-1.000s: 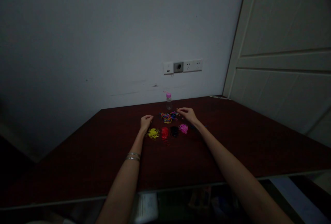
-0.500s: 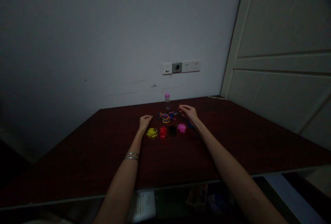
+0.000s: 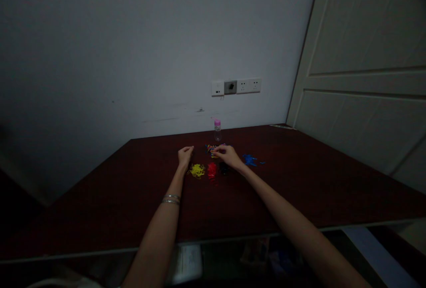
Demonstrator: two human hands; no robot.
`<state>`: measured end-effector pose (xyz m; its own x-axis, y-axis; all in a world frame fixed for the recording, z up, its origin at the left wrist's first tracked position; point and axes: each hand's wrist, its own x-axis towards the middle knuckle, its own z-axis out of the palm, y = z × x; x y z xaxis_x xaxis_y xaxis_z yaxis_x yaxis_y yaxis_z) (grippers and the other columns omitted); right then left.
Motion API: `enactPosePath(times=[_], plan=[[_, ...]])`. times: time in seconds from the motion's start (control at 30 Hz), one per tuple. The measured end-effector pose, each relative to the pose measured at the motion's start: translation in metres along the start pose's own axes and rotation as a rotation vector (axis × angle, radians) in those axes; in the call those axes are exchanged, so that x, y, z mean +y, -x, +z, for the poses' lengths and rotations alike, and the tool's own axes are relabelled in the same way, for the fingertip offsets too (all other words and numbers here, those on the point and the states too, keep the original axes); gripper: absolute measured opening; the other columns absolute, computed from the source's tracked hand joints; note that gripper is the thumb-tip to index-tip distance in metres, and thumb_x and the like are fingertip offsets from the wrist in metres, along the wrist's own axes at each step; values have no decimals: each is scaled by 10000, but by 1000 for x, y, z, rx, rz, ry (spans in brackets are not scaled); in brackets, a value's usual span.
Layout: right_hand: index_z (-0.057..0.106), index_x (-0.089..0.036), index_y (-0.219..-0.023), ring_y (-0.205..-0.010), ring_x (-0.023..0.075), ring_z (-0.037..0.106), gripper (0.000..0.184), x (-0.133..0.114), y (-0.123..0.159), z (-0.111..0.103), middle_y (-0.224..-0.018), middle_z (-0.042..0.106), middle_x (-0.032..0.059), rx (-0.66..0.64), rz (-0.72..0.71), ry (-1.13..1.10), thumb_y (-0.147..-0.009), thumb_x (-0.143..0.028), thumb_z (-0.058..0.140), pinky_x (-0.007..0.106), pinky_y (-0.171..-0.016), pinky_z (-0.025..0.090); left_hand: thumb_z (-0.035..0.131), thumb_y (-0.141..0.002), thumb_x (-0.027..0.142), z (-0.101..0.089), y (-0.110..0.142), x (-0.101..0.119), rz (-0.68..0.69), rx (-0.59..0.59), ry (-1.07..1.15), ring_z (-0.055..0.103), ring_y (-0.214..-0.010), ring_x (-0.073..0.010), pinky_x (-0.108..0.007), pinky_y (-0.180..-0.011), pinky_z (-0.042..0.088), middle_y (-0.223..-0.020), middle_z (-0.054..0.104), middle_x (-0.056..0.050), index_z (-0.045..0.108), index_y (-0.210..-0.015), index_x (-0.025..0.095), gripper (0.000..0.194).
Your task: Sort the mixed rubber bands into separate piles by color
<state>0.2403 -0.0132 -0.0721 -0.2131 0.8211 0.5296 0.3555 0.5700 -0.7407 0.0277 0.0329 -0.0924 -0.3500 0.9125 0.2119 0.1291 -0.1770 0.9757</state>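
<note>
My right hand (image 3: 228, 155) reaches over the pile of mixed-colour rubber bands (image 3: 209, 148), thumb and fingers pinched on a thin rubber band that barely shows against the pile. It covers part of that pile and hides the pink bands. To the left, my left hand (image 3: 185, 155) rests with its fingertips pressed together; what they hold, if anything, is too small to make out. Yellow rubber bands (image 3: 197, 171) lie just below it, then red bands (image 3: 212, 170) and black bands (image 3: 224, 168), partly under my right hand. Blue bands (image 3: 249, 159) lie right of my right wrist.
A clear bottle with a pink cap (image 3: 217, 131) stands behind the mixed pile, near the wall. The dark red table (image 3: 126, 199) ends at a pale front edge. Sockets (image 3: 236, 86) are on the wall, and a white panelled door (image 3: 359, 115) is at the right.
My right hand, with a small yellowish loop at its fingertips half a second ago, has moved left over the mixed pile. This uncovers the blue bands and hides the pink ones. My left hand hardly moved.
</note>
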Motion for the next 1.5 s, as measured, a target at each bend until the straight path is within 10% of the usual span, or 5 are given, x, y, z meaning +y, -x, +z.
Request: enactPosePath(times=[0.2, 0.77, 1.1, 1.5], plan=[[668, -182, -856, -931, 171, 538, 133, -23, 19, 31, -935, 621, 63, -310, -315, 443, -815, -246, 559, 277, -799, 409, 657, -604, 407, 0, 0, 0, 38, 12, 6, 354, -406, -61, -188, -428, 265, -413, 423, 49, 662, -683, 105, 313], [660, -189, -940, -917, 169, 542, 212, -27, 14, 24, -950, 603, 62, -307, -353, 392, -805, -332, 582, 287, -810, 415, 648, -613, 357, 1, -3, -4, 55, -20, -10, 364, -411, -65, -194, -444, 286, -421, 445, 47, 652, -673, 105, 259], [679, -186, -840, -826, 166, 569, 231, 0, -4, -41, -864, 632, 57, 21, -253, 360, -805, -378, 556, 289, -759, 428, 634, -623, 381, 1, -7, -11, 57, -37, -68, 390, -419, -73, -196, -452, 295, -432, 470, 34, 673, -718, 103, 296], [703, -135, -797, -768, 219, 611, 435, 89, 17, -134, -830, 687, 115, 576, 140, 401, -756, -513, 492, 320, -734, 444, 645, -601, 298, 3, -10, -13, 81, -106, -172, 525, -523, -117, -211, -519, 375, -564, 626, -31, 697, -679, 115, 205]])
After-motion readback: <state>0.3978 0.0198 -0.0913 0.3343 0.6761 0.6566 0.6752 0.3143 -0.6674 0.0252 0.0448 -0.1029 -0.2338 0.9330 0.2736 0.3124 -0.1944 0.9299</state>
